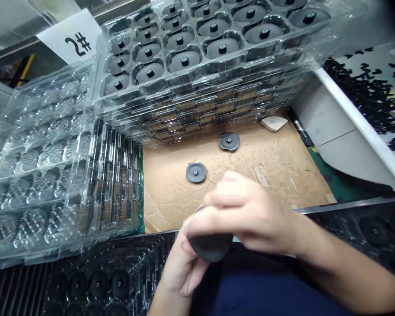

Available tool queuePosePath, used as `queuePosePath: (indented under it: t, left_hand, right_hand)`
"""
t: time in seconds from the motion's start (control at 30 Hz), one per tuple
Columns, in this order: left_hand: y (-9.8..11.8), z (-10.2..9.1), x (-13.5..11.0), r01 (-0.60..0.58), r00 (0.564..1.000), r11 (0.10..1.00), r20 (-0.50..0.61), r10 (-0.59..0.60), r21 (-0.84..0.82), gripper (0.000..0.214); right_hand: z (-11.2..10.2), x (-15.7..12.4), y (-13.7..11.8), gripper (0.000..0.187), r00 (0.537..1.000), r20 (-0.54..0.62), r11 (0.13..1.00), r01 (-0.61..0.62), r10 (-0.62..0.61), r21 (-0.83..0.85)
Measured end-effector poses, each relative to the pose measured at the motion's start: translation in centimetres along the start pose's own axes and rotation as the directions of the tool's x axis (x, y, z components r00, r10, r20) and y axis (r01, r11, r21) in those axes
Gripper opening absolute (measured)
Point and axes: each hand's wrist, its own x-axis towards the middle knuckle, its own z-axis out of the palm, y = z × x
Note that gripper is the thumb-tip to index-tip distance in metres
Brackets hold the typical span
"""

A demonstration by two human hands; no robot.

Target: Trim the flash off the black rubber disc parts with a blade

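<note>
Both hands meet low in the middle of the view around one dark grey round disc (210, 248). My left hand (181, 267) cups it from below with curled fingers. My right hand (246, 210) lies over its top, fingers closed and blurred by motion. Two more grey discs, each with a small hub, lie on the cardboard sheet (283, 166): one disc (195, 172) just beyond my hands, another disc (229, 141) farther back.
A tall stack of clear blister trays (204, 48) holding several discs stands at the back, under a "2#" label (74, 39). More clear trays (46, 175) stand at left. Black trays (95, 281) lie near me. A white bin (365, 87) of small black parts is at right.
</note>
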Motion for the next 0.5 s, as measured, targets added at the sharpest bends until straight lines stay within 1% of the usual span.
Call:
queuePosePath:
  t: [0.03, 0.07, 0.1, 0.13, 0.2, 0.23, 0.27, 0.33, 0.37, 0.43, 0.47, 0.5]
  left_hand:
    - [0.1, -0.2, -0.1, 0.002, 0.999, 1.000, 0.051, 0.000, -0.025, 0.054]
    - [0.3, -0.4, -0.3, 0.012, 0.995, 0.999, 0.102, -0.007, -0.053, 0.056]
    - [0.4, -0.6, -0.4, 0.027, 0.989, 0.997, 0.145, -0.016, -0.079, 0.057]
    - [0.5, -0.9, -0.5, 0.044, 0.984, 0.994, 0.176, -0.026, -0.100, 0.057]
    - [0.6, -1.2, -0.6, 0.074, 0.977, 0.990, 0.209, -0.048, -0.117, 0.056]
    - [0.6, -1.2, -0.6, 0.082, 0.974, 0.989, 0.222, -0.053, -0.121, 0.056]
    - [0.6, -1.3, -0.5, 0.090, 0.971, 0.988, 0.232, -0.059, -0.125, 0.056]
    - [0.6, -1.1, -0.4, 0.100, 0.967, 0.987, 0.245, -0.068, -0.122, 0.057]
    - [0.6, -1.0, -0.3, 0.100, 0.966, 0.988, 0.249, -0.069, -0.114, 0.058]
    - [0.6, -0.6, -0.2, 0.092, 0.966, 0.991, 0.252, -0.066, -0.095, 0.059]
    - [0.6, -0.4, -0.1, 0.089, 0.965, 0.992, 0.253, -0.065, -0.086, 0.060]
    - [0.6, -0.2, -0.1, 0.089, 0.965, 0.993, 0.254, -0.068, -0.074, 0.061]
  right_hand:
    - [0.1, -0.3, 0.6, 0.033, 0.996, -0.048, 0.997, -0.078, 0.078, -0.010]
    - [0.4, -0.9, 1.1, 0.029, 0.976, -0.112, 0.982, -0.187, 0.185, -0.012]
    - [0.8, -1.6, 1.5, 0.026, 0.938, -0.171, 0.953, -0.304, 0.301, 0.012]
    - [1.3, -2.6, 1.8, 0.023, 0.887, -0.204, 0.910, -0.408, 0.413, 0.068]
    - [2.5, -4.6, 2.2, 0.021, 0.783, -0.176, 0.802, -0.568, 0.596, 0.186]
    - [3.2, -5.7, 2.3, 0.021, 0.746, -0.138, 0.755, -0.620, 0.652, 0.213]
    - [3.8, -6.6, 2.5, 0.021, 0.720, -0.100, 0.721, -0.657, 0.687, 0.221]
    - [4.3, -8.1, 2.7, 0.021, 0.694, -0.056, 0.687, -0.695, 0.718, 0.213]
    - [4.2, -8.4, 2.6, 0.022, 0.682, -0.056, 0.676, -0.707, 0.730, 0.207]
    - [3.3, -8.3, 2.1, 0.021, 0.661, -0.108, 0.668, -0.717, 0.742, 0.202]
    - [2.6, -7.8, 1.5, 0.020, 0.673, -0.149, 0.688, -0.697, 0.725, 0.203]
    - [1.8, -7.1, 0.9, 0.021, 0.710, -0.180, 0.732, -0.652, 0.681, 0.199]
